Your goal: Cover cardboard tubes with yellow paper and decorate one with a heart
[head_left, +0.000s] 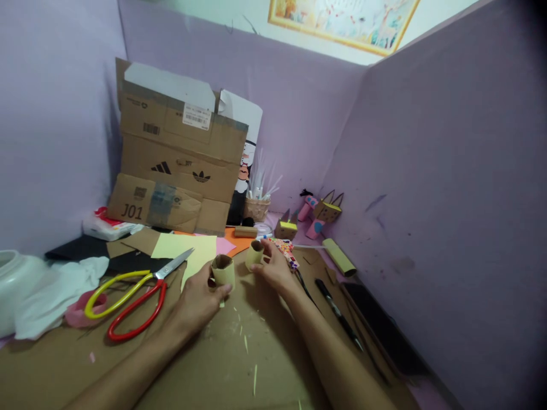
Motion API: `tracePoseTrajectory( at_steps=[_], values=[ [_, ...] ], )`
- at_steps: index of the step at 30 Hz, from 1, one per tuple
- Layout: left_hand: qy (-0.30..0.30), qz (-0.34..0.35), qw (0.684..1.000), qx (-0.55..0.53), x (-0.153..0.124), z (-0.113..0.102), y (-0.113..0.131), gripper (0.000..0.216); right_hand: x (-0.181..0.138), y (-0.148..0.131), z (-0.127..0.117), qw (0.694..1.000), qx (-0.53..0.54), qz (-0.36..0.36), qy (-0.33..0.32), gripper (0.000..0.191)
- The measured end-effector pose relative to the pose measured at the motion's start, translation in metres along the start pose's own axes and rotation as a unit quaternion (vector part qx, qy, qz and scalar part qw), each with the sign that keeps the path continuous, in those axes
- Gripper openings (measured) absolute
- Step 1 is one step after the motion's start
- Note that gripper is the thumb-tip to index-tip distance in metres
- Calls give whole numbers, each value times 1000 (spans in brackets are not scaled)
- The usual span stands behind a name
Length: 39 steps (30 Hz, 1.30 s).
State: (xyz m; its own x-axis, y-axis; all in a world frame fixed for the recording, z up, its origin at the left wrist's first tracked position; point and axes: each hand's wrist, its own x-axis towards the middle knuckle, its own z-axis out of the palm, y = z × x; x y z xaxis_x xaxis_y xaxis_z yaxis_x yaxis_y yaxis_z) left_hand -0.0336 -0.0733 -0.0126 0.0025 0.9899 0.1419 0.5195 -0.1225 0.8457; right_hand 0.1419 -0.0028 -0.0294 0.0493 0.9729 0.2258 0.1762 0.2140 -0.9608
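My left hand (203, 299) is closed round a short pale yellow paper-covered cardboard tube (224, 273), its open end facing up. A little to the right, my right hand (273, 265) grips a second short yellow tube (254, 256) between thumb and fingers. The two tubes stand apart over the brown cardboard sheet (239, 364). Beside my left wrist lie scissors (158, 279) with one yellow and one red handle, blades pointing away. Yellow paper (183, 247) is partly covered by the scissors' tip and my left hand.
A flattened cardboard box (179, 154) leans at the back. Right of my arm are a black pen (339, 313), a dark flat panel (384, 327) and a longer yellow tube (339, 257). Cardboard animal figures (328, 209) stand in the corner; a white pot (17, 290) is left.
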Motion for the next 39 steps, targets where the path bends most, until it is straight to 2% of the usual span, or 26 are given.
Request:
tracePoseTrajectory(
  at_steps=[5, 11, 16, 21, 31, 39],
  values=[
    [-28, 12, 999, -23, 3, 3, -2, 39, -3, 0, 5, 998, 21, -14, -57, 37],
    [-72, 32, 995, -56, -2, 10, 1, 42, -50, -23, -18, 991, 60, 2, -120, 36],
    [-113, 40, 992, -41, -11, 19, 3, 34, -78, -9, -24, 989, 62, 16, -130, 27],
    [-116, 40, 992, -23, -11, 22, 0, 32, -78, 5, -20, 990, 63, 8, -127, 25],
    [-121, 42, 992, -20, -9, 22, -1, 31, -79, 2, -20, 989, 66, 18, -132, 23],
    [-132, 37, 990, -36, -7, 23, -4, 32, -74, 12, -20, 987, 77, 25, -141, 23]
  ],
)
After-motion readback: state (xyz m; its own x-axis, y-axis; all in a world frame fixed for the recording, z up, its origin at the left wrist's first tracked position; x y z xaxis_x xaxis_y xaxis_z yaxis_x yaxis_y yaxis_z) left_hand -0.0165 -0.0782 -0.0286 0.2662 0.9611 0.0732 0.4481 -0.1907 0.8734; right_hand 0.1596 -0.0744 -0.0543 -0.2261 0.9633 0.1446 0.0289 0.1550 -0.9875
